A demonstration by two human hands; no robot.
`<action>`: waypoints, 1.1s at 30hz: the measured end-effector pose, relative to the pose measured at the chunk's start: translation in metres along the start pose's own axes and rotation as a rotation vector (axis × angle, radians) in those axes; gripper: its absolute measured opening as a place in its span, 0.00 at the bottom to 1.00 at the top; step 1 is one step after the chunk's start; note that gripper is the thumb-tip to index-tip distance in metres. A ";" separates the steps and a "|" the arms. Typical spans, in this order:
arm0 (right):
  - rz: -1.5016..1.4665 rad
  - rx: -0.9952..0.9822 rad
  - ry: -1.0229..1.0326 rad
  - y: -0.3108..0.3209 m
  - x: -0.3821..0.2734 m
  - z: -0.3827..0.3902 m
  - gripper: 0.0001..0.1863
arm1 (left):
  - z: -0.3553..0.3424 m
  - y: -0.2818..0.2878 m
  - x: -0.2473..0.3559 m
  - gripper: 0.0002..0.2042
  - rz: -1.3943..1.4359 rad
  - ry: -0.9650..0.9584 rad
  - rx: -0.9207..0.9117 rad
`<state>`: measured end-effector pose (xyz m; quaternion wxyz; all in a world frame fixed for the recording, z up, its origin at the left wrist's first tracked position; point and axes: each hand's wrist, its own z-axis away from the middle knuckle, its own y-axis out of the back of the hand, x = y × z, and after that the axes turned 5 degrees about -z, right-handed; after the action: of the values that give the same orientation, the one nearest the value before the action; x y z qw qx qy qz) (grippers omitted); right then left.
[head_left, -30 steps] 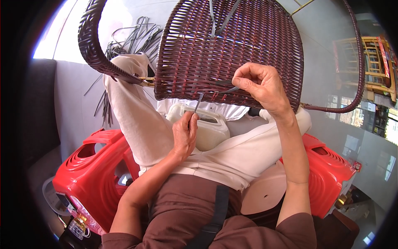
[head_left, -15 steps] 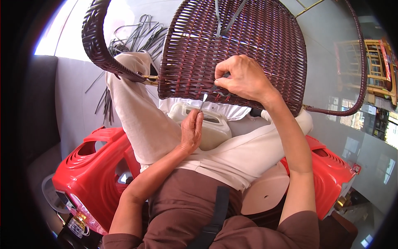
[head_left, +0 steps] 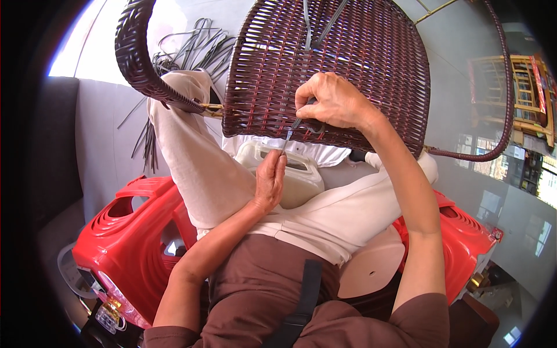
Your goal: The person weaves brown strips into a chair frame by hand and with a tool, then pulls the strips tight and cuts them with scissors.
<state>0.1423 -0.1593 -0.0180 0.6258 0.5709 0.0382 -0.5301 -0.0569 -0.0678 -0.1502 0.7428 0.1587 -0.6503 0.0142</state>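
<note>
My left hand (head_left: 268,182) is closed around a thin metal tool (head_left: 288,138), its flat tip at the lower edge of a dark brown woven wicker panel (head_left: 377,64). My right hand (head_left: 331,101) is raised over the panel just above that tip, pinching a dark flat strip (head_left: 313,127) that lies in the weave. Grey flat strips (head_left: 307,26) run through the upper weave. The panel is attached to a curved wicker-wrapped frame (head_left: 133,66) over my knees. A translucent plastic container (head_left: 301,184) sits between my legs, partly hidden.
Red plastic stools (head_left: 119,238) (head_left: 452,249) stand either side of me. A pile of loose dark strips (head_left: 197,46) lies on the floor at upper left. A yellow slatted wooden item (head_left: 510,87) is at far right. Small items (head_left: 109,318) sit at lower left.
My right hand has moved left and up along the panel to above the tool's tip. My left hand and the tool have shifted slightly up and right.
</note>
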 end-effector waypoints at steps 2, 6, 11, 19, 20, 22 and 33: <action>0.002 -0.053 0.031 0.001 0.008 -0.005 0.08 | 0.000 -0.001 -0.003 0.07 0.010 0.004 -0.001; 0.033 -0.063 0.058 0.000 0.008 -0.007 0.10 | -0.001 0.000 0.004 0.07 0.011 0.036 -0.010; 0.197 0.004 0.084 -0.002 -0.007 -0.003 0.07 | 0.000 0.000 0.003 0.07 0.014 0.039 0.002; 0.223 0.016 0.103 -0.001 -0.013 -0.004 0.07 | 0.001 -0.001 0.000 0.08 0.065 0.040 0.000; 0.223 0.016 0.103 -0.001 -0.013 -0.003 0.07 | 0.001 -0.001 0.001 0.08 0.057 0.041 0.004; 0.271 0.081 0.145 -0.003 -0.016 0.002 0.07 | 0.000 -0.001 0.003 0.08 0.051 0.044 0.010; 0.049 -0.108 0.074 -0.003 0.001 -0.003 0.08 | -0.001 0.002 0.008 0.07 0.022 0.048 0.015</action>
<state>0.1419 -0.1571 -0.0219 0.6666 0.5563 0.0758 -0.4904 -0.0552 -0.0676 -0.1420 0.7567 0.1566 -0.6340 0.0312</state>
